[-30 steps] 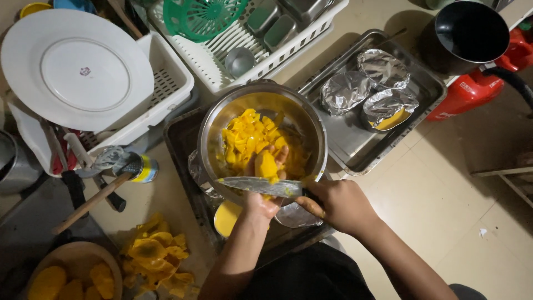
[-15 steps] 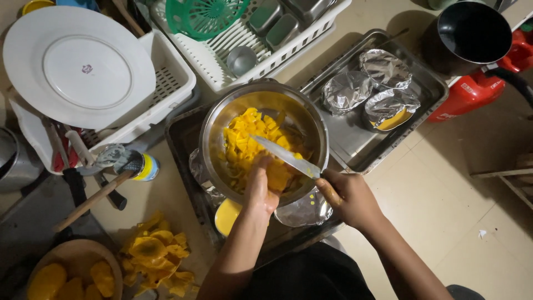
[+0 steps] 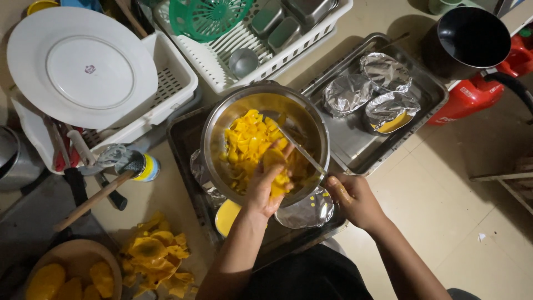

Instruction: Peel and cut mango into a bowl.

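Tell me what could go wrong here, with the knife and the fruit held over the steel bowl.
1. The right hand angles the knife toward the left hand, which cups a slippery yellow fruit piece; a slip could cut the fingers.
2. Juice or pieces could drop onto the open foil cup below.
3. The steel bowl sits on a crowded tray; pressure might tip it.
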